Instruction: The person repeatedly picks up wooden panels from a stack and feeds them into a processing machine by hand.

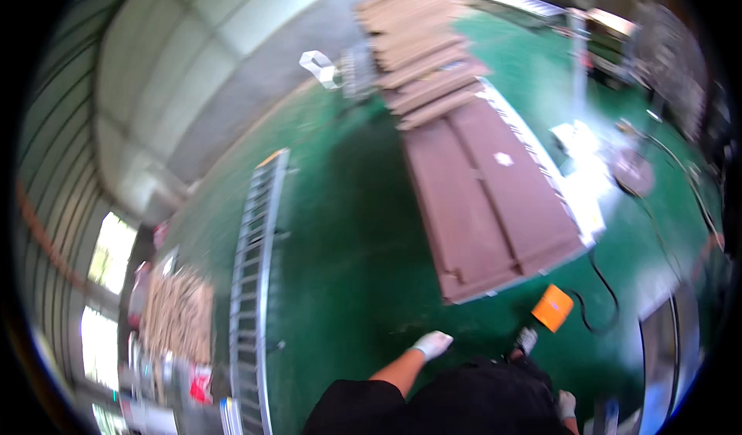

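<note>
My left hand (pixel 434 345), in a white glove, hangs over the green floor in front of my body. It is nearest to the front edge of a brown panel-topped table (pixel 471 195) and touches nothing that I can see. Motion smears its fingers. Low on the right, my right hand (pixel 568 404), also gloved in white, hangs beside my dark trousers, its fingers too small and blurred to read. An orange box-shaped thing (pixel 553 308) lies on the floor ahead of my shoe (pixel 526 340), between my right hand and the table.
Brown boards (pixel 421 48) are stacked at the table's far end. A long metal roller conveyor (pixel 259 280) runs along the left, with a brown stack (pixel 179 315) beyond it. A black cable (pixel 614 303) curls across the floor at right, near a grey metal cabinet (pixel 657 358).
</note>
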A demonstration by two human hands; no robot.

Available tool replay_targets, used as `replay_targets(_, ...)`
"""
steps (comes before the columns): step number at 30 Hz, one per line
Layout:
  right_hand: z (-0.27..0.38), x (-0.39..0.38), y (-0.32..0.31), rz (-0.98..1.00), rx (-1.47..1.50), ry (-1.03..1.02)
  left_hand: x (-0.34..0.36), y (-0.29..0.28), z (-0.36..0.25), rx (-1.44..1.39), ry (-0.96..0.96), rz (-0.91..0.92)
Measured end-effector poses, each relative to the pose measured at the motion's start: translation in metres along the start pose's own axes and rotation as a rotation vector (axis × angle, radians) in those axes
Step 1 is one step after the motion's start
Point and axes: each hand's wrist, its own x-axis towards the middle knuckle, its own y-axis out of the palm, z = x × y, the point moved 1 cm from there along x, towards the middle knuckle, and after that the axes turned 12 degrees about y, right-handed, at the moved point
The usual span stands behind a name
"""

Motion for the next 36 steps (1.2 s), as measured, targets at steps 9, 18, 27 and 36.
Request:
replay_targets(9, 0.221, 0.286, 0.015, -0.003, -0.627, -0.766, -0.083, 0.024, -0.065, -0.532, -0.294, -0.505)
replay_targets(18, 0.427, 0.331, 0.116, 0.163, -0.104, -0.575, -0.141, 0.127, -0.006, -0.629, -0.632, -0.318)
replay_targets(27, 0.406, 0.363, 0.174, 0.338, 0.356, -0.112, -0.116, 0.019, 0.032, -0.762, -0.655, -0.66)
replay_targets(36, 0.441, 0.2, 0.196, -0.25, 0.503, 0.017, -0.124, -0.039, 0.058, -0.828, -0.62, -0.572)
